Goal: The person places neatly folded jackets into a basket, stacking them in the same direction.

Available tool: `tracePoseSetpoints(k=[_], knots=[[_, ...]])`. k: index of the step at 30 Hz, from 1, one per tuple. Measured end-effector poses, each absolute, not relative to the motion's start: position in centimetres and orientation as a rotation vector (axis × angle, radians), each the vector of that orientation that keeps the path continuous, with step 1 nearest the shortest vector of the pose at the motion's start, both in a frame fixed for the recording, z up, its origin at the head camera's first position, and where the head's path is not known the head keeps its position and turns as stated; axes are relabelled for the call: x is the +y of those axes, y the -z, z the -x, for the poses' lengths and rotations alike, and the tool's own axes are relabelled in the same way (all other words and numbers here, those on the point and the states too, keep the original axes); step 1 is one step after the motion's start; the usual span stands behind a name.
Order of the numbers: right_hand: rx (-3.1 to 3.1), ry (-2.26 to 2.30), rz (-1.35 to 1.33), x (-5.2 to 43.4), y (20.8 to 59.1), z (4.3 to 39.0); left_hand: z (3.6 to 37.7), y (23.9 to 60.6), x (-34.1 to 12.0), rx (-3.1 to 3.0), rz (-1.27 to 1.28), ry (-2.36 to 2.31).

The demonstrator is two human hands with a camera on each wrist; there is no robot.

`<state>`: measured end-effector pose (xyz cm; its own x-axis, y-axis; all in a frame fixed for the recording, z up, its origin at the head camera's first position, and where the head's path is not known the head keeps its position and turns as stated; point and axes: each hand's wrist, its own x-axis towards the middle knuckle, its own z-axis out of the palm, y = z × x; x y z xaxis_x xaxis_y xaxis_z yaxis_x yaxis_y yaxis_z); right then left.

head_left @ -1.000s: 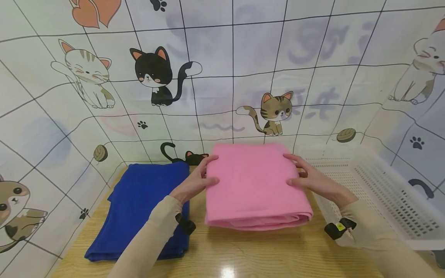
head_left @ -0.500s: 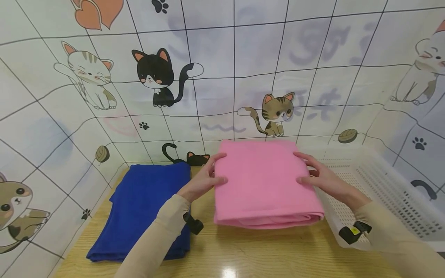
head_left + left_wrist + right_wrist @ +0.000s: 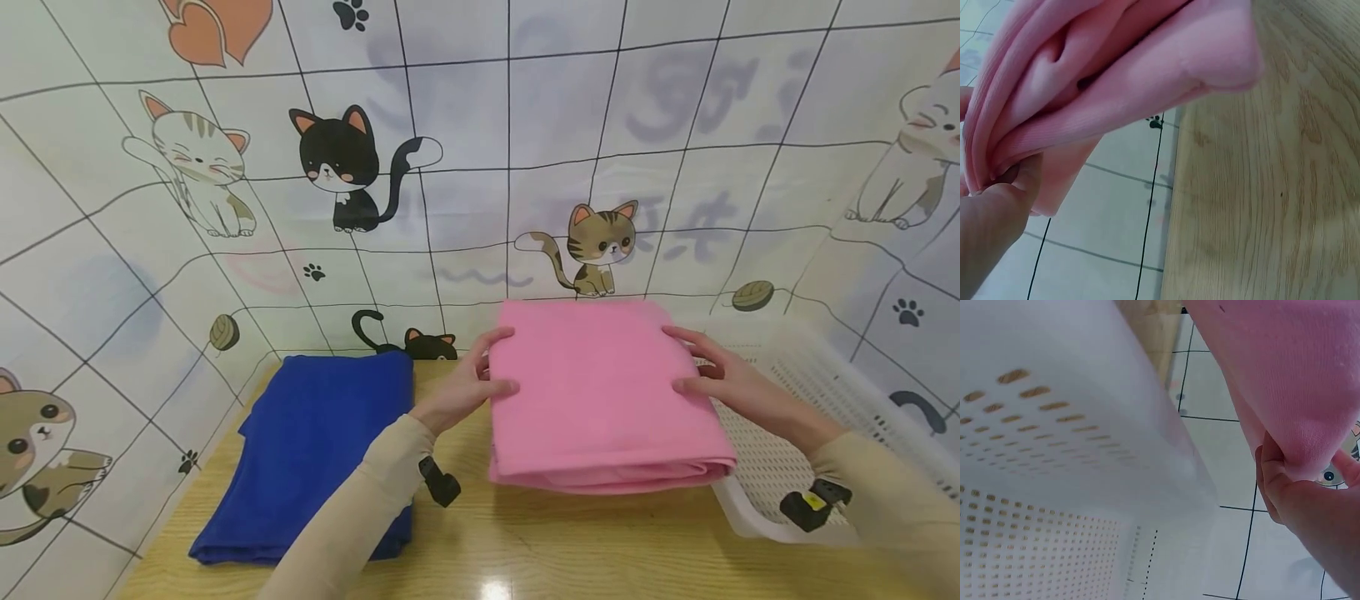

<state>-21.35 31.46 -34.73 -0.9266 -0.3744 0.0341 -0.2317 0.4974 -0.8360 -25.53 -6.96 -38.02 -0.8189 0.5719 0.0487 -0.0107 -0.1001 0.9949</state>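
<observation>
A folded pink cloth [image 3: 600, 383] is held up off the table between both hands. On its left side my left hand [image 3: 468, 385] grips the edge, thumb on top and fingers partly hidden; the left wrist view shows the stacked layers of the pink cloth [image 3: 1116, 81] pinched by the left hand [image 3: 997, 219]. My right hand [image 3: 735, 387] grips the opposite side. In the right wrist view the right hand [image 3: 1310, 500] pinches a corner of the pink cloth [image 3: 1297, 381], close to the white basket's wall [image 3: 1166, 412].
A white perforated plastic basket [image 3: 738, 500] stands on the right, partly behind the cloth and right arm. Folded blue cloth [image 3: 322, 442] lies at the left of the wooden table [image 3: 570, 550]. A wall with a cat-print covering [image 3: 465, 208] rises behind.
Both hands have carried the pink cloth rightward, so it now overlaps the basket's left side in the head view. The blue cloth and the basket stay in place.
</observation>
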Motion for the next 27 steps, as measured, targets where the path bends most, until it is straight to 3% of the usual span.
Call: tracePoseSetpoints(k=[27], knots=[[2.722, 1.316, 0.430, 36.2, 33.3, 21.2, 25.7, 36.6, -1.9, 1.702, -0.660, -2.023]])
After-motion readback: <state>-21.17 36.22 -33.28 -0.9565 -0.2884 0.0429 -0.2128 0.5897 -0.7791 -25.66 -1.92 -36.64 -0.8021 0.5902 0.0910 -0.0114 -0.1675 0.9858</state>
